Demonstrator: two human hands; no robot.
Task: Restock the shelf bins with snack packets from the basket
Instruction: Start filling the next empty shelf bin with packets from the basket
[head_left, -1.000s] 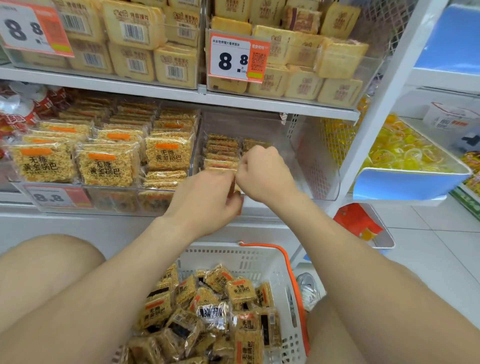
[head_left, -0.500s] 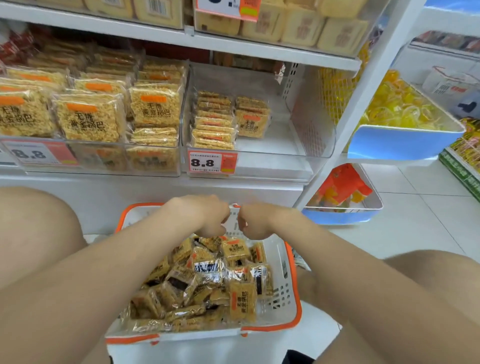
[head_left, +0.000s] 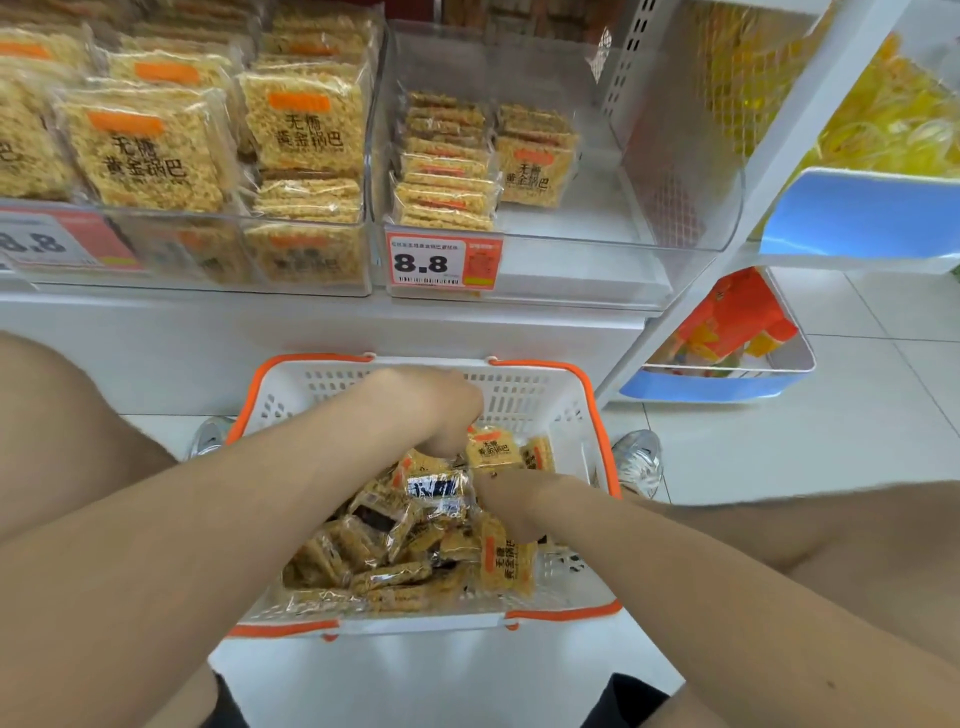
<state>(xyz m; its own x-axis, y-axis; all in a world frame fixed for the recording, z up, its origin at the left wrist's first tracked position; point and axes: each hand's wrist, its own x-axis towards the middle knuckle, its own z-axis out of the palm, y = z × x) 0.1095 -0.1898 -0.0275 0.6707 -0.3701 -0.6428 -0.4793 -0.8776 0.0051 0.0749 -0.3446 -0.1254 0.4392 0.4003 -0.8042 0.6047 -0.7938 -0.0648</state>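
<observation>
A white basket (head_left: 322, 395) with an orange rim stands on the floor between my knees, holding several small yellow snack packets (head_left: 395, 551). My left hand (head_left: 431, 410) reaches down into its far side, fingers curled beside an upright packet (head_left: 493, 449). My right hand (head_left: 514, 499) is pushed in among the packets, and the fingertips of both hands are hidden. Above, the clear shelf bin (head_left: 675, 208) holds two short stacks of the same packets (head_left: 447, 166) at its left, behind an 8.8 price tag (head_left: 444, 262).
The bin to the left (head_left: 311, 260) is packed with larger packets. The white shelf upright (head_left: 769, 182) rises on the right, with blue trays (head_left: 857, 218) beyond it. My shoes (head_left: 639, 462) flank the basket on the white tiled floor.
Both hands left the shelf bin, dropped towards me and went down into the basket's packets. The view tilted down with them.
</observation>
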